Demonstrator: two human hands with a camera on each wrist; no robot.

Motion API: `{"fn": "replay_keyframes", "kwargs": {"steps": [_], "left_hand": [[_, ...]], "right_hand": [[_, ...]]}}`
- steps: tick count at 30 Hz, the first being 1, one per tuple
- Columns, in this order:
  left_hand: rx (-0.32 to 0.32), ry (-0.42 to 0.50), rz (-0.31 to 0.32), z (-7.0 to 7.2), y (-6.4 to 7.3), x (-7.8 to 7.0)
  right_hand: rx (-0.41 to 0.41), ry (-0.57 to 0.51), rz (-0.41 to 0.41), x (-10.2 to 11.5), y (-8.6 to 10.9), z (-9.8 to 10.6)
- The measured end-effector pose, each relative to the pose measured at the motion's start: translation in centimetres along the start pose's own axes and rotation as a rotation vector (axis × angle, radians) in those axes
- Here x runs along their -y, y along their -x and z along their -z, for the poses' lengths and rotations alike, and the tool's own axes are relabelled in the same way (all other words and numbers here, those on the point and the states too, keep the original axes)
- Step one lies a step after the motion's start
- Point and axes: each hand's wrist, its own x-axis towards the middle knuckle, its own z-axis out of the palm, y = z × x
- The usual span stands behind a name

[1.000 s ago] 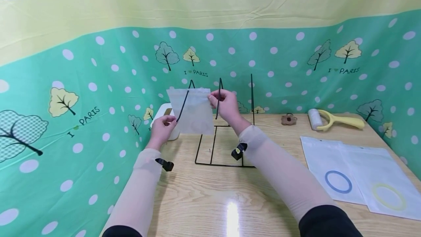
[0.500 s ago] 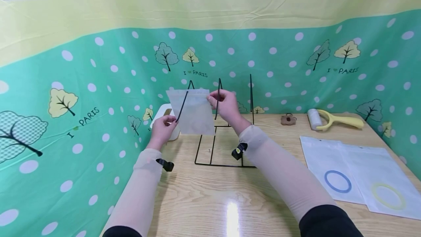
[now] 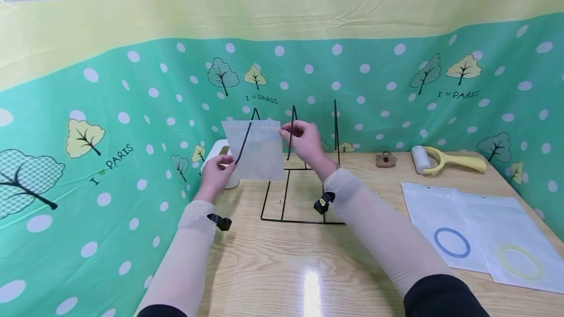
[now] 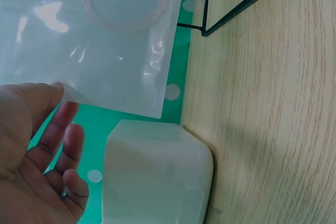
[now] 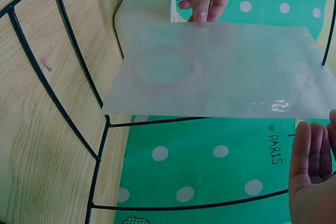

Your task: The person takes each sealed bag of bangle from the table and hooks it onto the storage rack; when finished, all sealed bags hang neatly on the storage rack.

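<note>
A translucent zip bag, with a faint pinkish ring showing through it, is held up in front of the left part of a black wire rack. A slanting rack prong crosses the bag in the head view. My left hand pinches the bag's left edge between thumb and index finger, the other fingers loosely bent. By the upper right corner, my right hand pinches the edge near the zip strip. Its pinch is partly cut off in the right wrist view. The middle prong stands beside that hand.
Behind my left hand stands a white container. On the right lie two pale bags, one with a blue ring, one with a yellow ring. A yellow-handled roller and a brown item lie farther back.
My right wrist has shifted slightly to the right and its thumb moved a little outward along the bag's edge. The left hand and the bag stay almost still.
</note>
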Motion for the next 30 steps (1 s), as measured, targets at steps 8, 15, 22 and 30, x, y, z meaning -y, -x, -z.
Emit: {"fn": "replay_keyframes", "kwargs": {"steps": [8, 15, 22, 30], "left_hand": [[-0.029, 0.008, -0.032, 0.6, 0.6, 0.3], [-0.057, -0.003, -0.004, 1.0, 1.7, 0.4], [-0.091, -0.004, 0.003, 1.0, 3.5, 0.4], [-0.099, -0.067, -0.012, 0.8, 5.7, 0.4]], "right_hand": [[0.026, 0.012, 0.005, -0.4, 1.1, 1.5], [0.095, 0.075, 0.063, -0.8, 2.9, 3.6], [0.173, 0.179, 0.057, -0.6, 4.9, 6.3], [0.156, 0.243, 0.087, -0.3, 7.2, 9.7]]}}
